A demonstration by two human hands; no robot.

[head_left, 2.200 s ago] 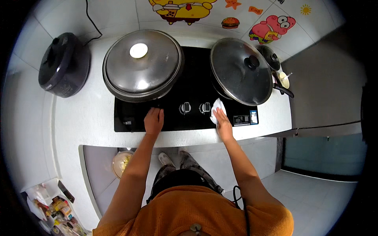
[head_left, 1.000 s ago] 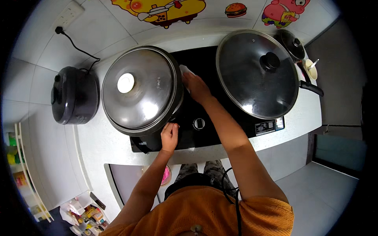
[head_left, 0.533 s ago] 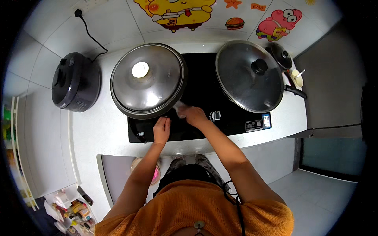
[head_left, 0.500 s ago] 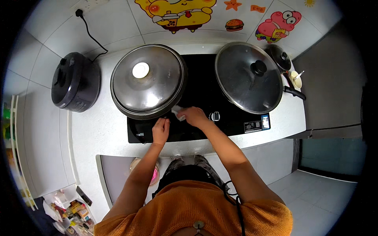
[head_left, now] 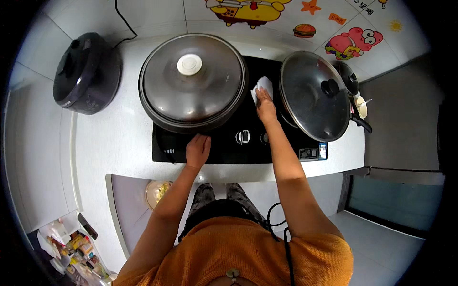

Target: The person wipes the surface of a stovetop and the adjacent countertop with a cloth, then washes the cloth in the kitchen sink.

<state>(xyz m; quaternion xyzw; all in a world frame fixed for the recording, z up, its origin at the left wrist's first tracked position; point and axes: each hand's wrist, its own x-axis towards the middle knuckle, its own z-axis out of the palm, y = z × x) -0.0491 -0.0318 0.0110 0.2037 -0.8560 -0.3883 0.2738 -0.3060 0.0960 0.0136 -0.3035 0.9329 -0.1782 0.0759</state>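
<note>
On the black glass cooktop [head_left: 222,151], my right hand [head_left: 265,107] holds a folded white cloth [head_left: 263,86] against the strip between two pans; it could be paper. Left of it sits a large round pan with a domed metal lid [head_left: 191,81] and pale knob. To its right, a wok with a glass lid [head_left: 315,95] and black knob stands close to my right hand. My left hand [head_left: 198,150] is closed at the near rim of the left pan, fingertips curled inward. Whatever it grips, if anything, is hidden. Two control knobs [head_left: 243,137] lie between my forearms.
A dark electric cooker [head_left: 88,74] stands on the white counter [head_left: 126,152] at the left. The wok's black handle [head_left: 361,123] juts right, beside a small lidded pot [head_left: 347,77] and a pale bowl [head_left: 361,107]. Below the counter is a bowl of food pieces [head_left: 157,193].
My right hand has moved away and to the right with the cloth, from beside the left pan to the gap between the pans. My left hand stays by the left pan. The view has shifted.
</note>
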